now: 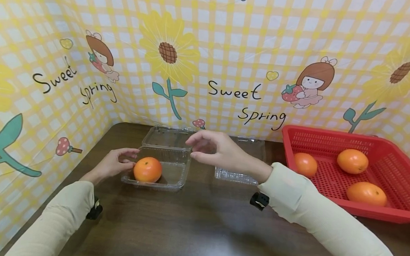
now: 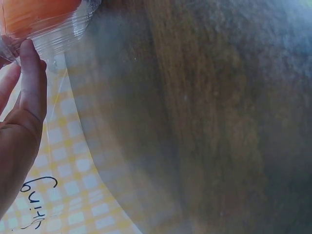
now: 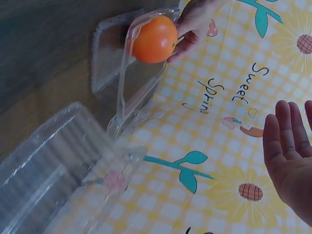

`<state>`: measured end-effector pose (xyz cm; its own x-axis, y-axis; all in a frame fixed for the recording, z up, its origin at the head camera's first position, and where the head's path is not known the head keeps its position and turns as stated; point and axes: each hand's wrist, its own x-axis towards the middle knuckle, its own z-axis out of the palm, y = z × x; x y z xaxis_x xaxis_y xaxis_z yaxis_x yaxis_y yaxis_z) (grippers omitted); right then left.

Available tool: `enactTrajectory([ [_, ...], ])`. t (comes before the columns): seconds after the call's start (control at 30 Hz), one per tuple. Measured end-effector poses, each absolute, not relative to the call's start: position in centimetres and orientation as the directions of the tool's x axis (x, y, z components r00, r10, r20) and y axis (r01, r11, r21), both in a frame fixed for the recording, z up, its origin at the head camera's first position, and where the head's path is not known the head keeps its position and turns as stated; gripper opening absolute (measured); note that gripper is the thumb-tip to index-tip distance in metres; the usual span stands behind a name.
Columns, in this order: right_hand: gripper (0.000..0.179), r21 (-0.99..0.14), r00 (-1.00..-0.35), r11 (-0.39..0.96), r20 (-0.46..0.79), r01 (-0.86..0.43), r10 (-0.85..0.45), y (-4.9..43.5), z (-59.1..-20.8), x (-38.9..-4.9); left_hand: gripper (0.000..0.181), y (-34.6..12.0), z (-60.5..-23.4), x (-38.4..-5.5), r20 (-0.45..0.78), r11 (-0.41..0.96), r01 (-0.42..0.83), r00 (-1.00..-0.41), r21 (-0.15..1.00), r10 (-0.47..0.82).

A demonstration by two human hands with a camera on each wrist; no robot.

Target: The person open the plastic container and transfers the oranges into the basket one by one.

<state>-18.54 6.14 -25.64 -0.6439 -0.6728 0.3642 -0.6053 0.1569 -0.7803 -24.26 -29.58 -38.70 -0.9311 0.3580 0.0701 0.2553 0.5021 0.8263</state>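
Observation:
An orange (image 1: 148,170) sits in the left part of a clear plastic clamshell box (image 1: 174,174), whose lid (image 1: 166,137) lies back toward the wall. At the box's left side is my left hand (image 1: 114,164), thumb close to the orange. In the left wrist view its fairly straight fingers (image 2: 31,83) meet the clear plastic below the fruit. My right hand (image 1: 221,150) is raised between this box and a second clear box (image 1: 237,176), holding nothing. The right wrist view shows its loosely bent fingers (image 3: 287,131) away from both boxes. My right forearm partly hides the second box.
To the right stands a red perforated basket (image 1: 326,206) with three oranges, one of them partly behind its near left rim. A yellow checked cloth (image 1: 215,59) covers the walls behind and at left. The table (image 1: 172,227) is dark brown wood.

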Motion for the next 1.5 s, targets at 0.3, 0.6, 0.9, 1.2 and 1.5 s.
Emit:
enactTrajectory([
  [0.3,0.022,-0.782,-0.619,0.128,0.368,-0.609,-0.694,3.7,-26.1,-18.8,0.047,-29.5,-38.6,-24.5,0.077,0.513,0.264,-0.931,0.817,0.357],
  [0.6,0.025,-0.790,-0.607,0.107,0.369,-0.604,-0.704,1.3,-26.9,-19.2,0.046,-29.3,-38.2,-24.2,0.095,0.527,0.286,-0.928,0.801,0.360],
  [0.9,0.028,-0.814,-0.630,0.099,0.359,-0.572,-0.689,-0.8,-27.5,-19.9,0.044,-29.8,-39.0,-24.7,0.178,0.403,0.354,-0.894,0.844,0.411],
  [1.2,0.028,-0.815,-0.664,0.172,0.308,-0.554,-0.681,-2.4,-28.9,-20.7,0.046,-29.6,-39.0,-24.3,0.110,0.530,0.290,-0.932,0.797,0.345],
  [1.5,0.030,-0.768,-0.691,0.281,0.273,-0.576,-0.670,-3.5,-29.5,-21.3,0.047,-29.5,-38.9,-24.2,0.107,0.542,0.286,-0.935,0.790,0.337],
])
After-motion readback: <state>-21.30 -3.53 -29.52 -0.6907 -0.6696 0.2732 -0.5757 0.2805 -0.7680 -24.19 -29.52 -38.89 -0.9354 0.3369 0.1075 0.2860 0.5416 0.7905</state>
